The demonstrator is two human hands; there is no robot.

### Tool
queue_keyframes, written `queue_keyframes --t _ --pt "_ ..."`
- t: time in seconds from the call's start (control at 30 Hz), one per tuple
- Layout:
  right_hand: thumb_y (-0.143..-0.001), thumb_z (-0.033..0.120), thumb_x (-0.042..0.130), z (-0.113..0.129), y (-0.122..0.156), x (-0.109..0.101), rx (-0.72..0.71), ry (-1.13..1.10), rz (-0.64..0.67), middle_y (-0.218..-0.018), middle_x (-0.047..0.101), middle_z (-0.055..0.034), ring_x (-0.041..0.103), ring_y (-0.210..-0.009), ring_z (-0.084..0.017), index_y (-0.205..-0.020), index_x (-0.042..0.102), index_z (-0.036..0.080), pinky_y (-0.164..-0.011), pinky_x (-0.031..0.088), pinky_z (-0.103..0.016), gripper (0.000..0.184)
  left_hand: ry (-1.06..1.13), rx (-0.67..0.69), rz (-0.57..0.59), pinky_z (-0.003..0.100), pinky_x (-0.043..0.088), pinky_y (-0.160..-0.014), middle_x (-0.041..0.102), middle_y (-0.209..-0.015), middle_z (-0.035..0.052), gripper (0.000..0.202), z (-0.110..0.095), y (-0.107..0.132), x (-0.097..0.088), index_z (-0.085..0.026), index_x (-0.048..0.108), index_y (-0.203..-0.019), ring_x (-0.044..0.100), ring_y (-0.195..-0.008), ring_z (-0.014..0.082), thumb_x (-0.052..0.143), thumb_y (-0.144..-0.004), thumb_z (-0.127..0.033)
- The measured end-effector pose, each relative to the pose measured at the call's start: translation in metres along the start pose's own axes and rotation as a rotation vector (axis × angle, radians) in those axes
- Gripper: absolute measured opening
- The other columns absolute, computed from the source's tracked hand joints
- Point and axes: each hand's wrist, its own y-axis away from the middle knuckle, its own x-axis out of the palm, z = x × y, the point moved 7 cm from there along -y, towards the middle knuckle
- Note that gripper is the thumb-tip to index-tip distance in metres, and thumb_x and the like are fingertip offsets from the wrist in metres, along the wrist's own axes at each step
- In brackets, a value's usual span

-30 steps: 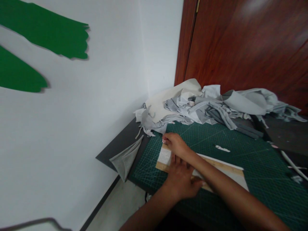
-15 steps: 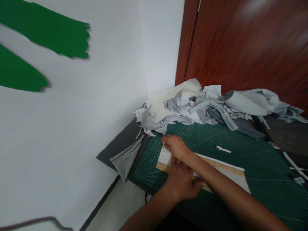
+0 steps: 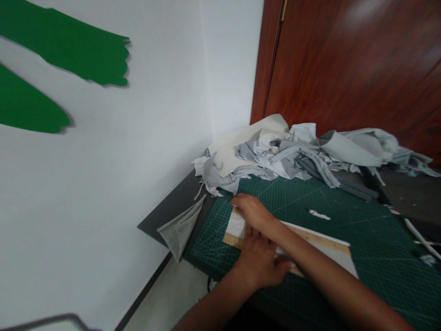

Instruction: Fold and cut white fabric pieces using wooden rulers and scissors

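Little changed, work seems steady: left hand (image 3: 257, 258) spread open on tan-and-white panel (image 3: 322, 240); right hand (image 3: 253, 211) at panel's far-left corner, grip unclear.

The left hand (image 3: 259, 259) is bare, as is the right hand (image 3: 252, 210) (fingernails too small to make out); behind each, a slim, uncovered forearm (image 3: 320, 269) widens from the wrist.

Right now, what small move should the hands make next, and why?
Perhaps the right hand should work along the far tan band, with the left hand keeping the white piece against the green mat: the right fingertips are at that band's left end, and the left hand lies spread over the piece, seemingly steadying it.
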Motion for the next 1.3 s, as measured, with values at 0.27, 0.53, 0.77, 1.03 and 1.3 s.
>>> queue_keyframes --t 0.27,0.53,0.77,1.03,1.3 --pt "-0.094 0.01 0.05 0.002 0.001 -0.006 0.038 0.025 0.033 -0.093 0.071 -0.0078 0.065 -0.087 -0.019 -0.089 0.071 0.017 -0.074 0.039 -0.027 0.023 0.002 -0.005 0.01 0.064 0.02 -0.122 0.051 -0.151 0.0121 0.068 -0.001 0.0 -0.002 -0.021 0.05 -0.147 0.038 -0.143 0.0371 0.052 -0.092 -0.061" --pt "-0.095 0.013 0.049 -0.004 0.002 -0.009 0.083 0.064 0.099 -0.092 0.072 -0.0093 0.064 -0.082 -0.02 -0.088 0.073 0.016 -0.068 0.037 -0.029 0.025 -0.027 -0.014 0.011 0.065 0.015 -0.123 0.045 -0.156 0.0139 0.077 0.0 0.0 -0.003 -0.019 0.044 -0.152 0.031 -0.147 0.0401 0.052 -0.091 -0.065" --pt "-0.092 0.007 0.05 -0.001 0.003 -0.007 0.059 0.03 0.02 -0.097 0.071 -0.0087 0.065 -0.09 -0.02 -0.094 0.071 0.017 -0.075 0.04 -0.027 0.024 -0.008 -0.007 0.017 0.064 0.019 -0.122 0.049 -0.153 0.0117 0.07 0.0 0.0 -0.002 -0.02 0.05 -0.147 0.036 -0.145 0.0377 0.053 -0.091 -0.062" --pt "-0.093 0.008 0.051 -0.002 0.0 -0.002 0.025 0.001 -0.013 -0.098 0.07 -0.008 0.064 -0.092 -0.02 -0.096 0.07 0.018 -0.078 0.041 -0.027 0.022 -0.005 -0.006 0.002 0.063 0.02 -0.122 0.05 -0.152 0.0119 0.07 0.0 0.0 -0.003 -0.021 0.049 -0.148 0.037 -0.144 0.0373 0.054 -0.091 -0.062" --pt "-0.095 0.012 0.052 0.001 0.005 -0.014 0.11 0.095 0.091 -0.097 0.073 -0.0132 0.067 -0.09 -0.024 -0.092 0.073 0.016 -0.075 0.042 -0.03 0.022 0.003 -0.01 0.011 0.067 0.014 -0.123 0.049 -0.153 0.0118 0.07 0.002 0.0 0.001 -0.022 0.048 -0.149 0.033 -0.146 0.0398 0.054 -0.091 -0.061"
